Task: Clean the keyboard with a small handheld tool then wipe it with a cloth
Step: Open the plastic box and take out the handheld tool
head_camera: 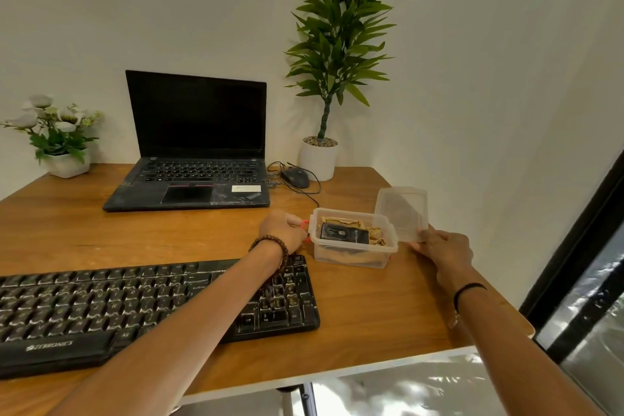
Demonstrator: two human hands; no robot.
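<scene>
Barely started. Near left on the table (371, 314): dusty keyboard (101, 300), not yet met by tool or cloth. Just past its right end, left hand (282, 230), grip curled on the red latch (305, 222) at the left end of the clear box (351, 253). Inside, small black tool (344, 232) on tan cloth (376, 236), neither taken out. Further right, right hand (442, 246), grip pinching the lid (401, 209), tilted up beside the box. Cleaning and wiping both left to do.
</scene>
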